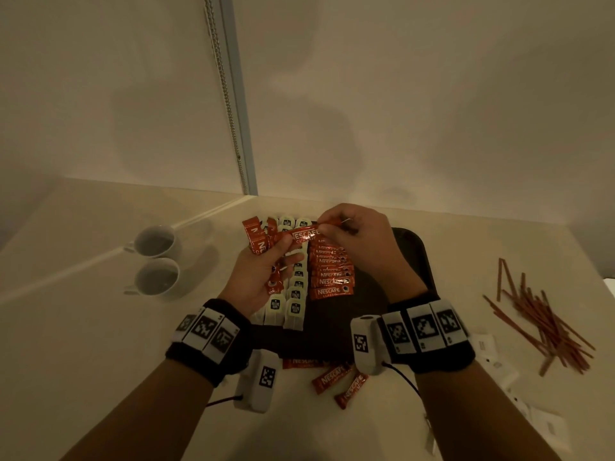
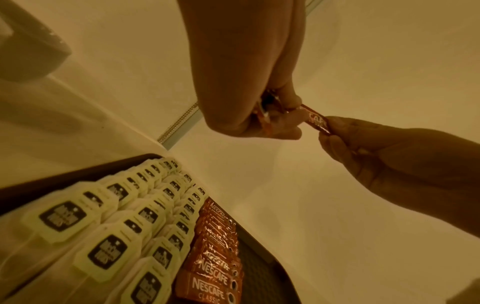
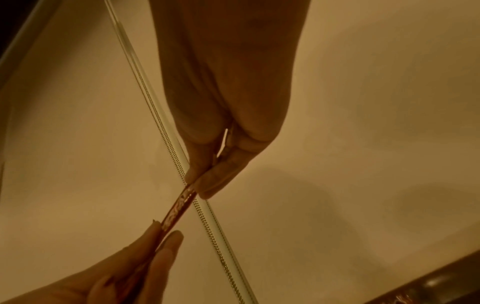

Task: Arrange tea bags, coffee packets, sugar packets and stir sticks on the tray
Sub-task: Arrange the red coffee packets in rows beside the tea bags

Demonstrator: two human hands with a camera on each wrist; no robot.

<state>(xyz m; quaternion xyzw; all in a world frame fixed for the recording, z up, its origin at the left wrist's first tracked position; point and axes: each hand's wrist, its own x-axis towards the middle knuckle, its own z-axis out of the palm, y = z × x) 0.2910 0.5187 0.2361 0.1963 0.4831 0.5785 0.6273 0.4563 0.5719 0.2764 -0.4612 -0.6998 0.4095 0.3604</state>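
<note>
Both hands pinching one coffee packet above the tray, left hand clutching spare packets, head view alone shows stir sticks

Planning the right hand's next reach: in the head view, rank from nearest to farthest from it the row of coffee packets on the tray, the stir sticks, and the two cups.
1. Row of coffee packets, just below the right hand.
2. Stir sticks, on the right.
3. Cups, far left.

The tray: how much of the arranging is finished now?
Done: tea bags and a coffee packet row lie on the tray. In hand: both hands grip one coffee packet. Left: loose packets, stir sticks, white packets.
</note>
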